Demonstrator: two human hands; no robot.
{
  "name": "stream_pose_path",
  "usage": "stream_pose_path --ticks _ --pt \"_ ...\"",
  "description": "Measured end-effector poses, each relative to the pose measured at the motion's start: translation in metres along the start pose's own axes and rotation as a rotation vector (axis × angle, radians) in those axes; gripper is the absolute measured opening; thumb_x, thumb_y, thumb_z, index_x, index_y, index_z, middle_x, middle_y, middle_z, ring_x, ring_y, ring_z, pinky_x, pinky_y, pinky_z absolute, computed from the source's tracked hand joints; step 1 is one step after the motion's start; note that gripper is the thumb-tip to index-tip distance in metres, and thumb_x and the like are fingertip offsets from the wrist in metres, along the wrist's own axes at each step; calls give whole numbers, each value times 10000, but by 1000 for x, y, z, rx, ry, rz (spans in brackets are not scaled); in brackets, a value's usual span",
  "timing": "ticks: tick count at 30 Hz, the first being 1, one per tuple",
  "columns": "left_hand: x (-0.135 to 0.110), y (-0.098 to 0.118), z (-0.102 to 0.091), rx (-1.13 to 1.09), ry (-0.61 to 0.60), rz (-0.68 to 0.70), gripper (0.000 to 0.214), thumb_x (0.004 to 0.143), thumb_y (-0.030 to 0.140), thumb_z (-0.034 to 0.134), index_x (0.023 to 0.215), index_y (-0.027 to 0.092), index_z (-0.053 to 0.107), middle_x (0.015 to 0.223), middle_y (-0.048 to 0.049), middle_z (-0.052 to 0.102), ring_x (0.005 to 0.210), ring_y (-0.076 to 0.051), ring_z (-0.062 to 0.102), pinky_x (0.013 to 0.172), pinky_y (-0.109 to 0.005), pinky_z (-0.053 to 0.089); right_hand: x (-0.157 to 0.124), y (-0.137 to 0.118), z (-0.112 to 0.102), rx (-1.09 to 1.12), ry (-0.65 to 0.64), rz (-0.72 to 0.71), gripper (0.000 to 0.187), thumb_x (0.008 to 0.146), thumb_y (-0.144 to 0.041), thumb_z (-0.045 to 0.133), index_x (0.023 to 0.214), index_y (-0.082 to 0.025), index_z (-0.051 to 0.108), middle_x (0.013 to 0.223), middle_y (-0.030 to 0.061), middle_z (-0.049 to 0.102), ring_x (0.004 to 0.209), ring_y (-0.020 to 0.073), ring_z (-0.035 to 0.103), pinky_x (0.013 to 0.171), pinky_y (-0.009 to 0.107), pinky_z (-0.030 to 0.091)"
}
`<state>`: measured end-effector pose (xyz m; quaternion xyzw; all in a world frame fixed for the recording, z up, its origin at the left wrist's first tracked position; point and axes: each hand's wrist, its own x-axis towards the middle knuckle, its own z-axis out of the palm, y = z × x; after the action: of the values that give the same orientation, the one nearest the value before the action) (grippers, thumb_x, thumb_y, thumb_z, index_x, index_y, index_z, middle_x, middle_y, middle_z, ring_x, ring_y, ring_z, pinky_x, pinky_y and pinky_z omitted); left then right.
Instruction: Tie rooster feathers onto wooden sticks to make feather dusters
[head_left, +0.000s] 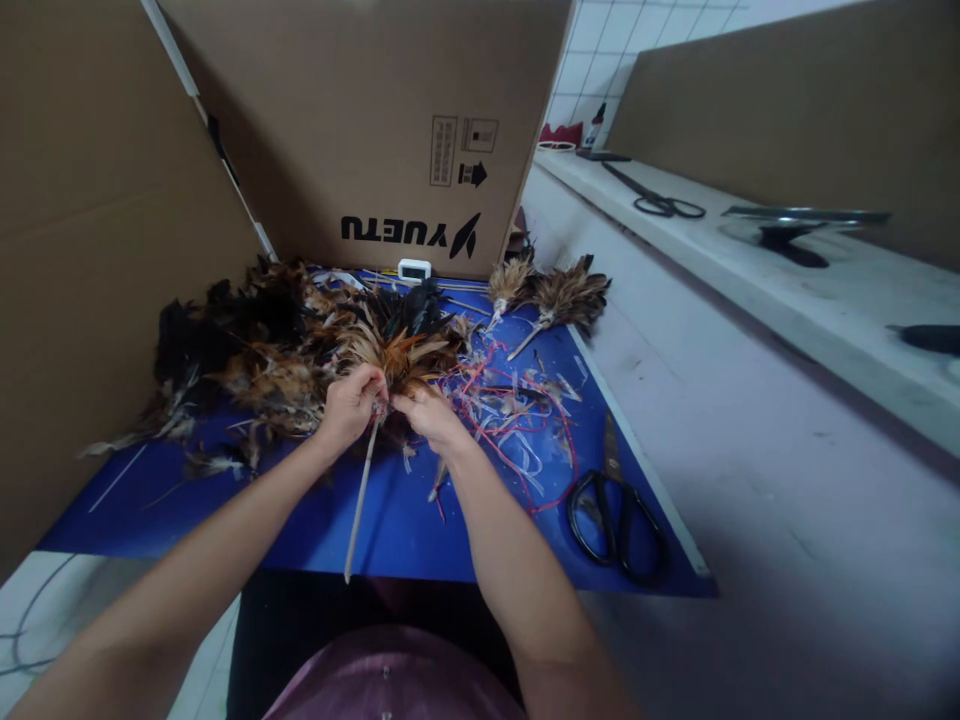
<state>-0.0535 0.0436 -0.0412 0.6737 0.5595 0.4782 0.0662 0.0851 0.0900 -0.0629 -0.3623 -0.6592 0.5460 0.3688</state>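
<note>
A feather duster point(391, 340) with brown and black plumes lies in front of me, its thin pale stick point(361, 500) pointing back toward my body. My left hand point(354, 405) is closed around the base of the plumes, where the stick meets them. Close beside it on the right, my right hand point(429, 408) pinches at the same bundle, with a brown feather showing by its fingers. Red string point(487, 435) trails over the table to the right of my hands. What exactly sits between the fingertips is partly hidden.
Loose feathers point(262, 375) pile up on the left of the blue table point(300, 530). Black-handled scissors point(615, 525) lie at the right edge. Two small feather bundles point(559, 295) rest at the back right. Cardboard point(360, 120) walls the back; a white ledge point(720, 230) runs along the right.
</note>
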Motion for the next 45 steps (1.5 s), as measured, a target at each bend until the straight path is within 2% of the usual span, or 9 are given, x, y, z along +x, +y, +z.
stream_pose_path --ticks 4,8,11,15,23,29,36,40,45 --pt "-5 -13 7 95 -70 -3 231 914 243 437 712 187 534 582 37 587 500 -81 523 555 -188 409 1 2 -2 -148 58 41 134 731 -279 593 791 -191 674 796 -8 681 766 132 591 695 222 443" --pt "-10 -21 13 111 -126 -1 218 894 209 433 703 188 536 580 34 587 525 -92 537 572 -191 414 0 -2 -4 -530 89 118 166 724 -329 605 639 -202 669 636 -4 636 656 139 561 593 229 383" --pt "-13 -25 18 132 -157 0 171 859 172 437 736 193 553 599 28 599 561 -107 559 586 -199 423 -1 -5 -3 -641 46 172 162 701 -270 594 577 -191 662 560 -2 591 579 128 522 540 234 336" --pt "-13 -29 19 151 -191 8 145 837 163 443 765 196 565 606 17 606 591 -125 580 606 -209 438 0 -1 -2 -562 10 220 101 658 -198 597 618 -186 689 530 -16 574 542 116 505 518 223 330" --pt "-17 -37 21 167 -213 34 167 843 158 421 789 196 574 662 3 627 620 -127 595 601 -210 441 2 14 1 -406 8 238 140 685 -219 588 591 -163 676 512 -28 561 508 97 505 521 205 371" --pt "-18 -36 18 170 -255 48 155 872 195 448 840 199 599 687 5 646 633 -125 609 591 -203 430 0 7 -9 -400 -45 216 125 666 -162 573 555 -151 631 476 -41 499 528 96 478 531 212 341" --pt "-12 -37 16 129 -314 -47 73 852 288 547 877 219 547 692 43 638 620 -120 599 590 -205 424 -14 -1 -21 -304 -78 201 179 694 -231 536 529 -160 526 475 -69 382 486 71 360 505 216 281" --pt "-10 -40 15 107 -387 58 86 867 290 540 831 213 555 642 53 594 574 -102 563 572 -191 405 -25 -6 -22 -263 -8 218 174 729 -271 534 604 -156 572 508 -60 428 504 81 379 512 220 286" --pt "-9 -42 13 82 -432 246 95 893 252 505 913 211 588 706 34 623 614 -94 578 595 -180 414 -29 -13 -17 -236 111 163 150 753 -264 542 689 -155 625 598 -29 561 581 99 478 583 223 359"
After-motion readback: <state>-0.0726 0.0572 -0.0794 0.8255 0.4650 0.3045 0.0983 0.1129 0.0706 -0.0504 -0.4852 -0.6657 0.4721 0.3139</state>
